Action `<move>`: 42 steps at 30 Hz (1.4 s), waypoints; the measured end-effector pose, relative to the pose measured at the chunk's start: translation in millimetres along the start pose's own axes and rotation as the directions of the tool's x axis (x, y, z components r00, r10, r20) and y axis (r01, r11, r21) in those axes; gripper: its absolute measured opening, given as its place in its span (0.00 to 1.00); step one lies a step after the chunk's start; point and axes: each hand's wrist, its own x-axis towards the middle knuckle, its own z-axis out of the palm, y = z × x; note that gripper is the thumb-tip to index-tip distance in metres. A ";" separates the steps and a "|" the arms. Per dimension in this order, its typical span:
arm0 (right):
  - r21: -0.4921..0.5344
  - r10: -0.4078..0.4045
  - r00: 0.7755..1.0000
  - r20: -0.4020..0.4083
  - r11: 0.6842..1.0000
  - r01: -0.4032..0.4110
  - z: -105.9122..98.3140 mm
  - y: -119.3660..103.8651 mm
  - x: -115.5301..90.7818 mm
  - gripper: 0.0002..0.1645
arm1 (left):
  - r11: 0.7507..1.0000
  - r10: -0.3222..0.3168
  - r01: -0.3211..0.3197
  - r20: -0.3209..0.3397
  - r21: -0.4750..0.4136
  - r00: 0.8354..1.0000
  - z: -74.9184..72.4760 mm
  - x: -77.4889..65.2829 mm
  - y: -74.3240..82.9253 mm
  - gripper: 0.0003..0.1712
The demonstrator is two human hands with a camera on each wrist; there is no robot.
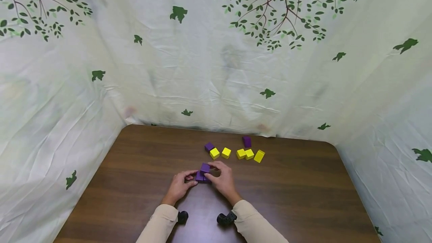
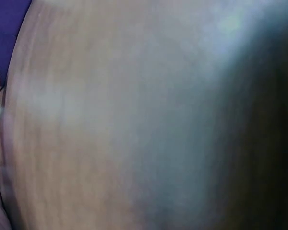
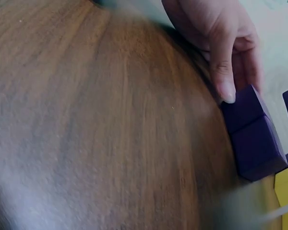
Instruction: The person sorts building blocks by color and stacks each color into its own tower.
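Note:
Two purple cubes [image 1: 200,176] sit side by side on the table; in the right wrist view the lower cubes [image 3: 257,148] show face to face. My left hand [image 1: 179,187] grips the left one, its thumb on the near side and a finger toward the far side. Between thumb and fingers my right hand [image 1: 223,183] pinches another purple cube [image 1: 204,168], over the pair. Whether it touches them I cannot tell. The left wrist view catches only part of a purple block [image 2: 7,36] and some fingertips at its left edge.
Behind the hands lie a purple cube [image 1: 209,146] beside a yellow cube [image 1: 214,153], more yellow cubes [image 1: 226,153], a yellow block [image 1: 259,156] and a purple block [image 1: 247,141]. A leaf-printed cloth [image 1: 209,66] hangs past the far edge of the wooden table [image 1: 135,160].

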 end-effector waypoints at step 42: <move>-0.005 0.084 0.994 0.074 0.996 -0.084 13.9 -3.9 -7.1 0.22 | 1.000 -0.006 0.006 0.004 0.029 1.000 -0.8 -1.0 0.5 0.20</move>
